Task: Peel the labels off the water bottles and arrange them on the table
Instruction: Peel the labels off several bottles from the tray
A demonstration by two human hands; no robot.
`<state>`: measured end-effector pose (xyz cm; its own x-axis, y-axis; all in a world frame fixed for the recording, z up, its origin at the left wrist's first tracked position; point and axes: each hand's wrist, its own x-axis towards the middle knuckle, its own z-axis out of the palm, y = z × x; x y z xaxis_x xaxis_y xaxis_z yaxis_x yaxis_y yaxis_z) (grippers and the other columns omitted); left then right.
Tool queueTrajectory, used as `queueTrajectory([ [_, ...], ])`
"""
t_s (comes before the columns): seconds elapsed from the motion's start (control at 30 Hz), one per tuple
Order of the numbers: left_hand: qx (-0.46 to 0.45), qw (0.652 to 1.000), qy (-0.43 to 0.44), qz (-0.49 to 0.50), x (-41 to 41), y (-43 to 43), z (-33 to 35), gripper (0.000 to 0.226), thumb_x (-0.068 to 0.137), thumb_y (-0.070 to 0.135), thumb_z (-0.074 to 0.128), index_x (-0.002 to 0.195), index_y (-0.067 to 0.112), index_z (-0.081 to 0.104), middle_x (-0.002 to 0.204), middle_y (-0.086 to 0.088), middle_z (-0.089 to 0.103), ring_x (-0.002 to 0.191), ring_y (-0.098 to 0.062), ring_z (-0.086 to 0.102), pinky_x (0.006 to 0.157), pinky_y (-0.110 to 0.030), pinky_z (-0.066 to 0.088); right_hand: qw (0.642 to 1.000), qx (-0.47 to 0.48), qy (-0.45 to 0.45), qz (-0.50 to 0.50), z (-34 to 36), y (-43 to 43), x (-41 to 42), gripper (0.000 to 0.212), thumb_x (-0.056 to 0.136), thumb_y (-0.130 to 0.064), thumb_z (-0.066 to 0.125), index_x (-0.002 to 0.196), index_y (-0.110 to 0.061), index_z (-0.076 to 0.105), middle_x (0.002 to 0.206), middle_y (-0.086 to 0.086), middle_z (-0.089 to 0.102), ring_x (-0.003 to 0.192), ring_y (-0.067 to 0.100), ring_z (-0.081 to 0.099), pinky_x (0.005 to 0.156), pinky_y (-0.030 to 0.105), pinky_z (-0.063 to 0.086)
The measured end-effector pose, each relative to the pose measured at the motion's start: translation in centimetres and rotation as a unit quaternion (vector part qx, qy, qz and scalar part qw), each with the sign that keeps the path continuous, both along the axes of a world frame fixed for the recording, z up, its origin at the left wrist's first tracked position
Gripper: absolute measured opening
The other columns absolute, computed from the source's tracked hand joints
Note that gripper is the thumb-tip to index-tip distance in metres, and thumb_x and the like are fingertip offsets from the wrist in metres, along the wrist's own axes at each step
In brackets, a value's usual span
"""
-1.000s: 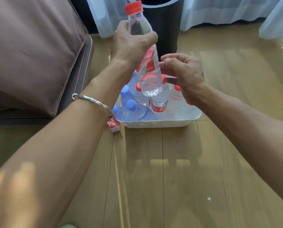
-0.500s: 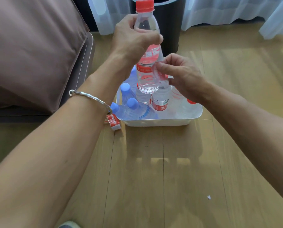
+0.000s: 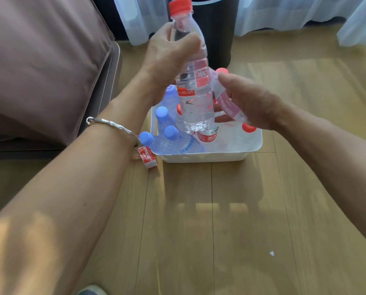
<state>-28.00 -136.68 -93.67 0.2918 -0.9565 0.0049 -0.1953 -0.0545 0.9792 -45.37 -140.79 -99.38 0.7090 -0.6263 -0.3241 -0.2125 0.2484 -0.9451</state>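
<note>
My left hand (image 3: 167, 58) grips the upper part of a clear water bottle (image 3: 196, 107) with a red cap, held upright above the white tub (image 3: 203, 156). A red and white label (image 3: 226, 101) hangs half peeled from the bottle's right side. My right hand (image 3: 250, 99) pinches that loose strip and holds it out to the right. Several more bottles lie and stand in the tub, some with blue caps (image 3: 170, 132), some with red caps (image 3: 249, 127).
A peeled label (image 3: 147, 156) lies on the wooden table beside the tub's left corner. A brown sofa cushion (image 3: 39, 67) fills the left side. A dark round bin (image 3: 216, 28) stands behind the tub, before white curtains. A white scrap (image 3: 272, 253) lies at the lower right.
My right hand has pulled the label away from the bottle toward the right, so a long strip now hangs free. The bottle stays raised in my left hand, tilted slightly.
</note>
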Motion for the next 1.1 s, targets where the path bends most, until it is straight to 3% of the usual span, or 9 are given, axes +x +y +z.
queueTrajectory([
  [0.1, -0.015, 1.0, 0.005, -0.007, -0.4, 0.0, -0.2, 0.017, 0.079, 0.022, 0.064, 0.093, 0.018, 0.056, 0.084, 0.001, 0.059, 0.077, -0.012, 0.062, 0.067, -0.025, 0.054, 0.999, -0.045, -0.001, -0.027, 0.7, 0.6, 0.8, 0.065, 0.088, -0.057, 0.057, 0.128, -0.005, 0.056, 0.12, 0.013, 0.067, 0.104, 0.025, 0.07, 0.088, 0.041, 0.058],
  [0.23, -0.012, 1.0, -0.023, -0.003, -0.4, -0.2, -0.4, 0.032, 0.077, 0.031, 0.081, 0.092, 0.022, 0.054, 0.088, -0.001, 0.065, 0.08, -0.015, 0.069, 0.075, -0.03, 0.059, 0.995, -0.083, -0.008, -0.061, 0.6, 0.8, 1.1, 0.037, 0.092, -0.039, 0.058, 0.106, -0.006, 0.07, 0.104, 0.009, 0.073, 0.091, 0.019, 0.072, 0.079, 0.03, 0.06],
  [0.33, -0.03, 0.998, 0.048, 0.009, 0.1, -0.2, 0.0, 0.03, 0.068, 0.025, 0.077, 0.089, 0.014, 0.058, 0.082, -0.006, 0.065, 0.076, -0.021, 0.066, 0.077, -0.044, 0.058, 0.996, -0.04, -0.02, -0.072, 0.1, 0.6, 0.6, 0.021, 0.096, -0.029, 0.057, 0.099, -0.014, 0.071, 0.099, 0.003, 0.073, 0.086, 0.013, 0.071, 0.073, 0.026, 0.06],
  [0.5, -0.049, 0.976, 0.209, -0.045, 0.3, 0.0, 1.5, 0.035, 0.058, 0.021, 0.072, 0.089, 0.012, 0.059, 0.081, -0.003, 0.07, 0.087, -0.024, 0.072, 0.074, -0.031, 0.058, 0.998, 0.02, -0.021, -0.063, -1.0, 0.5, 0.2, 0.026, 0.095, -0.027, 0.057, 0.104, -0.006, 0.068, 0.102, 0.008, 0.071, 0.083, 0.014, 0.069, 0.068, 0.023, 0.057],
  [0.67, -0.05, 0.969, 0.224, -0.091, -0.5, 0.3, 1.7, 0.022, 0.073, 0.014, 0.062, 0.093, 0.011, 0.057, 0.079, -0.002, 0.07, 0.081, -0.019, 0.071, 0.073, -0.033, 0.057, 0.998, -0.001, 0.031, -0.05, -1.2, 0.0, 0.2, 0.033, 0.096, -0.03, 0.058, 0.114, -0.004, 0.068, 0.105, 0.008, 0.072, 0.088, 0.02, 0.069, 0.069, 0.027, 0.059],
  [0.83, -0.059, 0.944, 0.276, -0.173, 0.0, 0.3, 1.4, 0.033, 0.064, 0.022, 0.067, 0.095, 0.012, 0.06, 0.081, -0.002, 0.069, 0.081, -0.019, 0.068, 0.078, -0.035, 0.055, 0.997, 0.016, 0.067, -0.019, -2.0, 0.8, 0.3, 0.019, 0.095, -0.016, 0.062, 0.101, 0.0, 0.071, 0.084, 0.009, 0.073, 0.067, 0.016, 0.067, 0.06, 0.023, 0.058],
  [0.93, -0.048, 0.904, 0.354, -0.234, 0.4, -0.7, 1.6, 0.045, 0.051, 0.018, 0.091, 0.092, 0.008, 0.074, 0.088, -0.006, 0.072, 0.083, -0.019, 0.069, 0.082, -0.034, 0.055, 0.989, 0.012, 0.133, 0.061, -4.0, 3.5, 0.7, 0.015, 0.094, -0.014, 0.064, 0.09, 0.0, 0.068, 0.078, 0.012, 0.071, 0.061, 0.016, 0.068, 0.054, 0.021, 0.055],
  [1.03, -0.028, 0.936, 0.279, -0.212, 0.7, -1.5, 2.6, 0.089, 0.033, 0.039, 0.097, 0.107, 0.002, 0.064, 0.092, -0.005, 0.073, 0.085, -0.017, 0.07, 0.082, -0.033, 0.055, 0.988, 0.018, 0.131, 0.076, -4.3, 4.3, 1.8, 0.019, 0.096, -0.02, 0.062, 0.088, -0.004, 0.067, 0.083, 0.01, 0.071, 0.061, 0.014, 0.07, 0.055, 0.022, 0.055],
  [1.1, -0.015, 0.964, 0.191, -0.187, 0.4, -1.5, 3.4, 0.076, 0.04, 0.034, 0.093, 0.103, 0.005, 0.061, 0.085, 0.0, 0.072, 0.081, -0.014, 0.068, 0.08, -0.032, 0.055, 0.991, 0.008, 0.112, 0.068, -3.3, 3.9, 2.5, 0.018, 0.098, -0.022, 0.06, 0.092, -0.006, 0.066, 0.085, 0.01, 0.071, 0.063, 0.015, 0.07, 0.057, 0.025, 0.056],
])
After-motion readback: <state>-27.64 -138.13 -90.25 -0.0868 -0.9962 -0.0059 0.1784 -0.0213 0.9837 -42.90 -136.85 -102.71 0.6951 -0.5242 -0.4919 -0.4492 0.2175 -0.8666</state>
